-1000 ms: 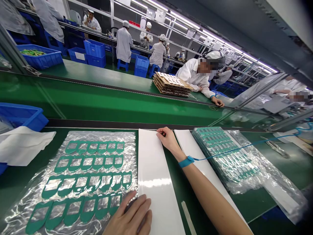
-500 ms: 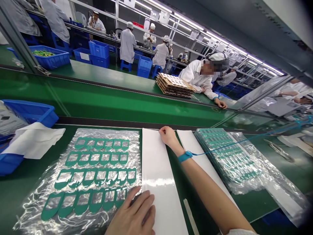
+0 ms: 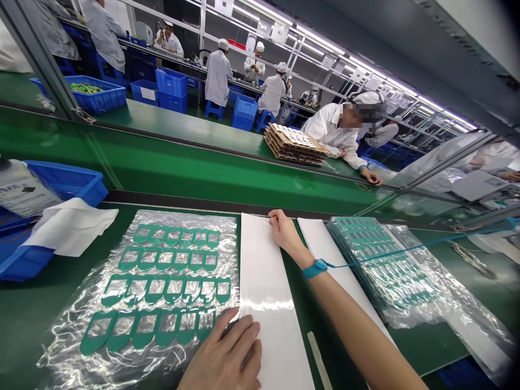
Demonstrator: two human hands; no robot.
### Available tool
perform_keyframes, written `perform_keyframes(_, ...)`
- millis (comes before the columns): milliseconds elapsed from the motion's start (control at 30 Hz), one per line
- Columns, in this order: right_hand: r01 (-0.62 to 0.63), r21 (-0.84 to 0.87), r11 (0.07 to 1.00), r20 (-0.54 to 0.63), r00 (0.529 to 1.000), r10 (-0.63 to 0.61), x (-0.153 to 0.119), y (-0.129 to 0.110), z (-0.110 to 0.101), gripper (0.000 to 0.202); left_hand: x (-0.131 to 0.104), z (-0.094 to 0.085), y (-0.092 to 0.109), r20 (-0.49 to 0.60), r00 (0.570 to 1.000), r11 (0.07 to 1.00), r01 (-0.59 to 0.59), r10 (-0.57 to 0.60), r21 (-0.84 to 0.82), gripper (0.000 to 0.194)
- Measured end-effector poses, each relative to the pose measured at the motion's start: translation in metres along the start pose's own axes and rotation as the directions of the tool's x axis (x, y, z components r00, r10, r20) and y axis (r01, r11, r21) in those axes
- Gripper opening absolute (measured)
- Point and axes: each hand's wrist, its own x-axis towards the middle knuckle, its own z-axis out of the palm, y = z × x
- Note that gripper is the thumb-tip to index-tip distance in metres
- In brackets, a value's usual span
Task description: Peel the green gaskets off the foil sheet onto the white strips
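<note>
A long glossy white strip of paper (image 3: 266, 271) lies lengthwise before me on the green bench. My right hand (image 3: 282, 227) pinches its far right corner, a blue band round the wrist. Near the front, my left hand (image 3: 227, 352) rests on the strip's left edge, fingers apart and slightly bent; a dark patch shows between them that I cannot make out. To the left, rows of green frame-shaped pieces (image 3: 156, 290) lie on a clear plastic sheet (image 3: 195, 371). A second white strip (image 3: 314, 233) is partly hidden by my right forearm.
At right sits a stack of plastic sheets with green pieces (image 3: 377, 260). A narrow pale strip (image 3: 319, 357) lies near my right forearm. Blue bins (image 3: 87, 187) and a white cloth (image 3: 75, 225) are at left. Across the divider, a co-worker (image 3: 331, 130) leans beside stacked cardboard (image 3: 294, 143).
The whole view has shifted, so things appear slightly further right. Both hands keep nearly the same places on the white strip.
</note>
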Motion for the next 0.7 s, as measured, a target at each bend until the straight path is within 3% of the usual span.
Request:
perform_keyframes(133, -0.049, 0.064, 0.997, 0.018, 0.999, 0.047, 0.003, -0.001, -0.003, 0.026, 0.0, 0.0, 0.0, -0.002, 1.0, 1.0, -0.002, 0.002, -0.004, 0.021)
perform_keyframes(300, -0.098, 0.127, 0.987, -0.015, 0.995, 0.101, 0.004, -0.003, -0.001, 0.01, 0.001, 0.0, 0.001, 0.041, 0.999, 1.0, 0.014, -0.013, -0.022, 0.029)
perform_keyframes(533, -0.175, 0.291, 0.941, -0.091, 0.974, 0.209, 0.003, 0.008, -0.01, 0.03, -0.005, 0.0, 0.003, 0.104, 0.995, 1.0, -0.001, 0.005, -0.031, 0.038)
perform_keyframes(700, -0.172, 0.315, 0.933, -0.155, 0.961, 0.23, -0.005, 0.001, -0.027, 0.038, -0.004, -0.002, 0.004, 0.159, 0.987, 0.998, 0.035, -0.026, -0.052, 0.046)
